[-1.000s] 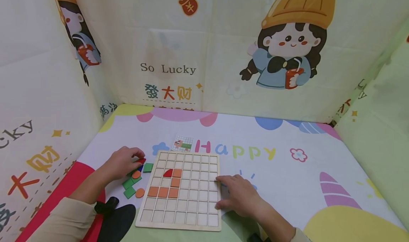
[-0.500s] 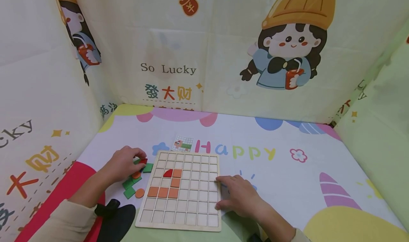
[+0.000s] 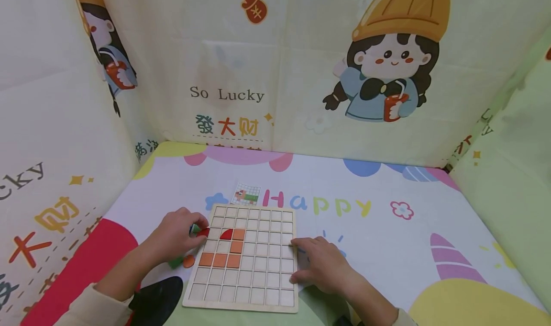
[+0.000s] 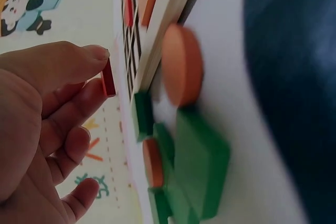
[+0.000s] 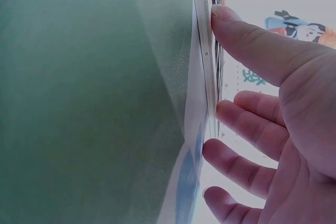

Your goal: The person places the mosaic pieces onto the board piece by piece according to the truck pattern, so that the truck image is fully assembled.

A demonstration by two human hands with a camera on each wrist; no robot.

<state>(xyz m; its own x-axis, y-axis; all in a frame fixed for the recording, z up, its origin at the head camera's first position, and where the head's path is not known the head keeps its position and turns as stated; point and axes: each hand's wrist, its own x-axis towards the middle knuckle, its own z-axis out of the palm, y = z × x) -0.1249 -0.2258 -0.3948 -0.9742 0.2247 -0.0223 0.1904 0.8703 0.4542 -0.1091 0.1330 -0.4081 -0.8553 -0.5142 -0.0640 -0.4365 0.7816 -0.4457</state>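
Note:
Between thumb and forefinger, my left hand (image 3: 174, 235) pinches a small red tile (image 4: 108, 78) just off the left edge of the wooden grid board (image 3: 267, 268). Set in the board's cells are a red quarter-round tile (image 3: 226, 234) and several orange square tiles (image 3: 219, 259). My right hand (image 3: 325, 264) touches the board's right edge with thumb and fingertips, the fingers spread and fairly straight. Below my left hand lie green square tiles (image 4: 202, 163) and orange round tiles (image 4: 181, 66), partly hidden by that hand in the head view.
A small printed pattern card (image 3: 246, 194) lies against the board's far edge. The table carries a cloth printed with "Happy" (image 3: 316, 202). Printed cloth walls (image 3: 301, 67) stand at the back and on both sides.
My left hand has lifted the red tile from the loose pile and carried it right and nearer, to the board's left edge. My right hand has stayed where it was.

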